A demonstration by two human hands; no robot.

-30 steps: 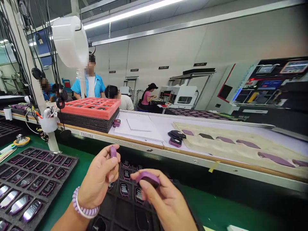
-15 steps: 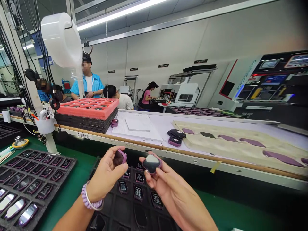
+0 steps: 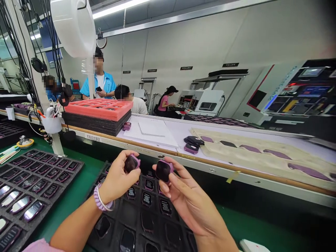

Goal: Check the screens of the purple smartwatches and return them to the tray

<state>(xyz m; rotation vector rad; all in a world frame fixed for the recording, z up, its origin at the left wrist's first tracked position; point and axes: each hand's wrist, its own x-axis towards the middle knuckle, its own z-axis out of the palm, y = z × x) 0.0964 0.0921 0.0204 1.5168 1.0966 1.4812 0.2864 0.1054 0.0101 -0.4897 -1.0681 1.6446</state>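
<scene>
My left hand [image 3: 119, 178] grips a purple-cased smartwatch body [image 3: 131, 163] between thumb and fingers, its dark screen turned partly up. Close beside it on the right, my right hand [image 3: 183, 189] pinches a second purple smartwatch body [image 3: 163, 170], dark screen facing me. The two watch bodies are held apart, a small gap between them. Beneath both hands lies a black foam tray [image 3: 128, 214] with several watch bodies in its pockets. Some of those screens show lines of white text. My forearms hide parts of this tray.
Another full tray [image 3: 59, 190] lies at the left. A shelf edge [image 3: 168, 157] runs ahead, bearing a red foam tray [image 3: 102, 108] on black ones, papers [image 3: 151, 127] and a beige strip [image 3: 223, 154]. A tape roll [image 3: 76, 28] hangs upper left. Co-workers sit and stand beyond.
My right hand has tilted its watch body, so the bright reflection on the screen is gone. The left hand's watch screen shows more fully. The camera view has shifted slightly.
</scene>
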